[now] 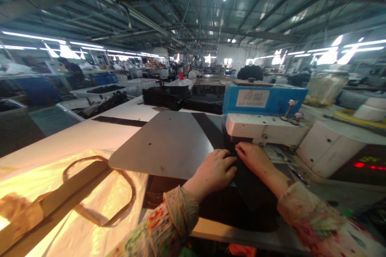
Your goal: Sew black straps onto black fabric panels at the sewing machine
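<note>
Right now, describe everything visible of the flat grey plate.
The flat grey plate looks like smooth metal, near left corner rounded, with small dark spots. It lies level, left of the white and blue machine. A dark band crosses its right part; the left hand overlaps its near edge, contact unclear.

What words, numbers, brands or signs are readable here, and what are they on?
None can be read for sure.
Label on the blue panel: several lines of marks, too blurred to read.
Display on the machine: glowing green and red marks, too blurred to tell whether they are digits.
</note>
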Demonstrator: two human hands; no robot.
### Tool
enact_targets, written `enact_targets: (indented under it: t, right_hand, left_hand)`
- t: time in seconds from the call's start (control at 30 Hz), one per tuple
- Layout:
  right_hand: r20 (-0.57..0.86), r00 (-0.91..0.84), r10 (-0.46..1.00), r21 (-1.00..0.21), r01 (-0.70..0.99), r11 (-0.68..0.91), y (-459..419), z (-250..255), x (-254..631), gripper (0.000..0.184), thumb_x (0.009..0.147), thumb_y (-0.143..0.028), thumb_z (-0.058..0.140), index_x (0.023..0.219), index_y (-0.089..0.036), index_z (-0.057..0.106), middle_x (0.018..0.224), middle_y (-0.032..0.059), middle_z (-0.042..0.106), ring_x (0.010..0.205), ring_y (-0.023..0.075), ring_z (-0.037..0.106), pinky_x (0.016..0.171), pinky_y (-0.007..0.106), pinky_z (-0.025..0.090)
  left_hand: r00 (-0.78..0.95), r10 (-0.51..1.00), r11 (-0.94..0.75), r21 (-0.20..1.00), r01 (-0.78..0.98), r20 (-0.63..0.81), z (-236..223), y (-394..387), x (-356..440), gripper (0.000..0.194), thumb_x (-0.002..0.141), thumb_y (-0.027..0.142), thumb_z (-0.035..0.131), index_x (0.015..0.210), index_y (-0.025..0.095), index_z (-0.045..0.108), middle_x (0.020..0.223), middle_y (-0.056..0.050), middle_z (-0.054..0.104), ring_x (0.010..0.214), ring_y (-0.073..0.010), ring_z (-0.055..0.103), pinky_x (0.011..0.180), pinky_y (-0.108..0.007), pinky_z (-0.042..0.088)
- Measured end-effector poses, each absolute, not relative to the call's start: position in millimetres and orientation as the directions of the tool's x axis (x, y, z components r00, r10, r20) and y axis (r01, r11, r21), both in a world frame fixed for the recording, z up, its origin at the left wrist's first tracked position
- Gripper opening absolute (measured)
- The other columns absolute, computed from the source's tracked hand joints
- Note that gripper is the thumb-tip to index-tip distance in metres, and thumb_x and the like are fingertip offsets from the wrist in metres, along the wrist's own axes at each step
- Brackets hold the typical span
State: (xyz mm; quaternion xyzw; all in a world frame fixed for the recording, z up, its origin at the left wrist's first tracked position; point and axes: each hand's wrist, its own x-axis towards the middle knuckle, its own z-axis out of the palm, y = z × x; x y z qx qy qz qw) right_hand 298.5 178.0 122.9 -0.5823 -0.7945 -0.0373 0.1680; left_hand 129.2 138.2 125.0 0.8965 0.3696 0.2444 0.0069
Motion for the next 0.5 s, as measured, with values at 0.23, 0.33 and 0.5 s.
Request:
enact_targets:
  t: [0.23,0.33,0.5]
  right_hand:
    - [0.314,-0.257,0.914,-0.133,0.941,0.310,178.7,121.9,298.8,0.019,0.084,-0.022,0.040,0.083,-0.018,0.058,0.082,0.0037,0.065,0.075,0.0152,0.059,0.063,0.024,0.037]
    - [0.310,-0.254,0.916,-0.130,0.943,0.305,177.6,123.3,297.9,0.019,0.084,-0.022,0.040,0.082,-0.018,0.059,0.081,0.0038,0.065,0.074,0.0151,0.059,0.063,0.024,0.036]
    - [0.311,-0.253,0.916,-0.121,0.946,0.302,176.3,125.3,296.9,0.019,0.084,-0.022,0.040,0.083,-0.018,0.058,0.082,0.0040,0.064,0.075,0.0153,0.059,0.063,0.024,0.036]
  left_hand:
    - [0.607,0.665,-0.726,0.185,0.662,0.435,126.0,136.7,129.5,0.030,0.086,0.029,0.041,0.110,0.019,0.055,0.110,-0.006,0.054,0.102,-0.0188,0.047,0.092,-0.032,0.037]
    - [0.608,0.664,-0.728,0.191,0.658,0.435,125.3,137.1,129.3,0.030,0.086,0.029,0.041,0.111,0.019,0.055,0.110,-0.006,0.053,0.103,-0.0187,0.046,0.093,-0.032,0.036]
    - [0.616,0.664,-0.729,0.182,0.660,0.425,125.7,138.5,130.2,0.030,0.085,0.031,0.041,0.109,0.019,0.055,0.111,-0.007,0.053,0.103,-0.0191,0.046,0.092,-0.033,0.037]
